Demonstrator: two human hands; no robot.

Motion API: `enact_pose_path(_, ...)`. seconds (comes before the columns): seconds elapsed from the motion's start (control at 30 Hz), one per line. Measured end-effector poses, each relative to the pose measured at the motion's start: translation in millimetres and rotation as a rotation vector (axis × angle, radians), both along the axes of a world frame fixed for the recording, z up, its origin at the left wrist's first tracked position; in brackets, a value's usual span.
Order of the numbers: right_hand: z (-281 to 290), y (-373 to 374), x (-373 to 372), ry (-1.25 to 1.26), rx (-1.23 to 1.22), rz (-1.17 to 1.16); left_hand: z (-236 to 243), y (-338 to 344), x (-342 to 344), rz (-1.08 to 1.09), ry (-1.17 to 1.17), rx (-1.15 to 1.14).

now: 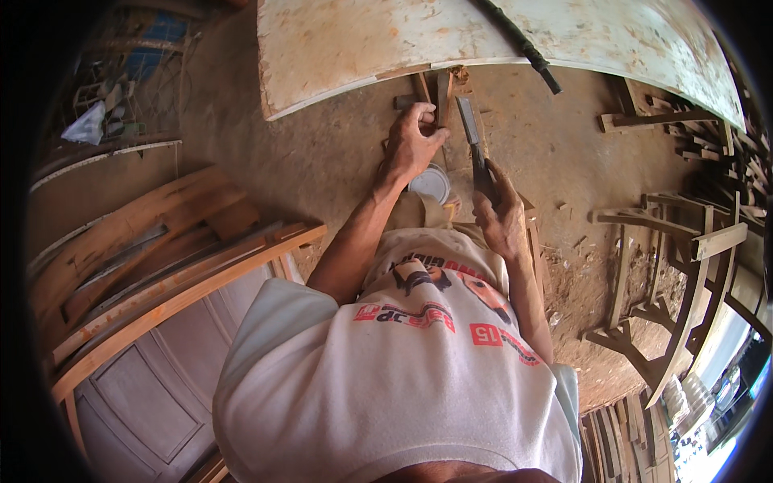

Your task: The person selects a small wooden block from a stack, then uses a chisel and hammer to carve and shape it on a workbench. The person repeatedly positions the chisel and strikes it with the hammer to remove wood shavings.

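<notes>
My right hand (501,213) is wrapped round the dark handle of a chisel (475,145). Its flat grey blade points away from me, toward the table edge. To its left, my left hand (413,147) is raised with bent fingers, the thumb apart from the forefinger and nothing visible between them. Just beyond those fingertips stands an upright wooden piece (444,95) below the table edge. A dark block-like end (404,102) shows beside the left fingers; what it belongs to is hidden.
A pale, stained tabletop (346,48) spans the far side, with a dark rod (515,36) across it. A round grey container (430,184) is below my hands. Curved wooden frames (700,274) stand at right. Stacked boards (153,241) and a panelled door (169,370) lie at left.
</notes>
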State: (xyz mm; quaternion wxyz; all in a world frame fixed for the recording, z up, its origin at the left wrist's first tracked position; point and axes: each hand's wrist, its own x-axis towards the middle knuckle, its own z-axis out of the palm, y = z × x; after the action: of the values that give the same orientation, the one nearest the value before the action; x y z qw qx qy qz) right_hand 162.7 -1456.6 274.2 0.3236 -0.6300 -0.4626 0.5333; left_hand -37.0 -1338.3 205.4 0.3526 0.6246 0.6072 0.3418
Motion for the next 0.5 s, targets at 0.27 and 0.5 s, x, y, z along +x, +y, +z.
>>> enact_pose_path(0.27,8,16,-4,-0.03,-0.072,0.093,-7,5,5,0.011,-0.028,0.05)
enact_pose_path(0.5,-6,-7,-6,-0.226,0.214,0.123,-16,6,5,-0.019,-0.02,0.116)
